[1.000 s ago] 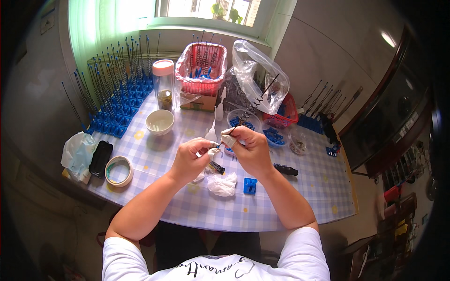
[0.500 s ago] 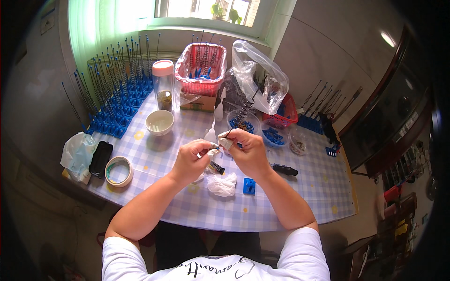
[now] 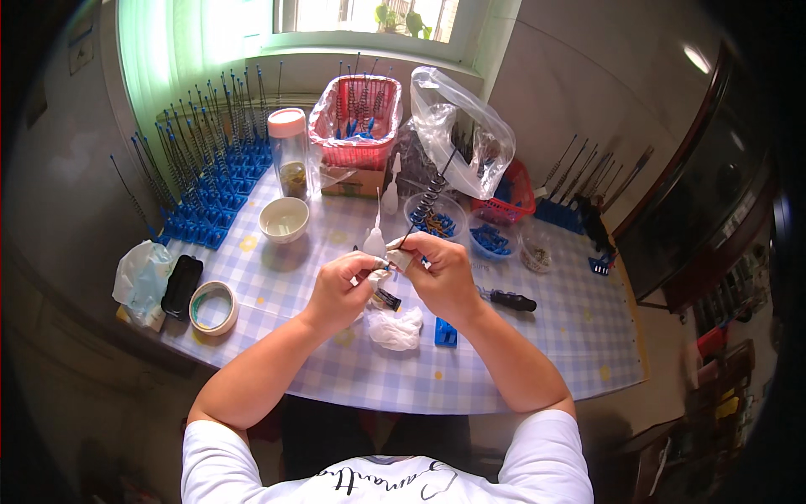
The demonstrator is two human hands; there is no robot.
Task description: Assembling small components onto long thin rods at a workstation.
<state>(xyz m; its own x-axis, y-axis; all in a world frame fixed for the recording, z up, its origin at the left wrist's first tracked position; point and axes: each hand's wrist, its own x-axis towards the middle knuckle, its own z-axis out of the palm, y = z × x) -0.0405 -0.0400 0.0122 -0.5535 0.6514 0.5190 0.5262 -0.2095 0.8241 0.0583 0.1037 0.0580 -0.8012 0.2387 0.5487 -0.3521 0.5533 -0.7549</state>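
Note:
My right hand (image 3: 443,275) is closed on a dark wire rod with a coiled spring section (image 3: 430,198), which slants up and away to the right. Thumb and fingertips of my left hand (image 3: 337,290) pinch a small blue piece at the rod's lower end; the fingers mostly hide it. White wraps cover some fingertips on both hands. Just beyond the hands stands a white squeeze bottle with a thin nozzle (image 3: 374,242). Below them lie a small black-and-yellow tube (image 3: 387,300), a crumpled white plastic bag (image 3: 395,329) and a blue plastic block (image 3: 446,333).
Blue stands with upright spring rods (image 3: 197,223) fill the far left. Around the table are a bowl (image 3: 284,220), a lidded bottle (image 3: 290,155), a red basket (image 3: 357,151), a tub of small parts (image 3: 437,220), a black-handled tool (image 3: 512,301) and a tape roll (image 3: 213,308).
The view has shifted slightly. Both hands remain together at the rod's lower end, and their grip looks the same.

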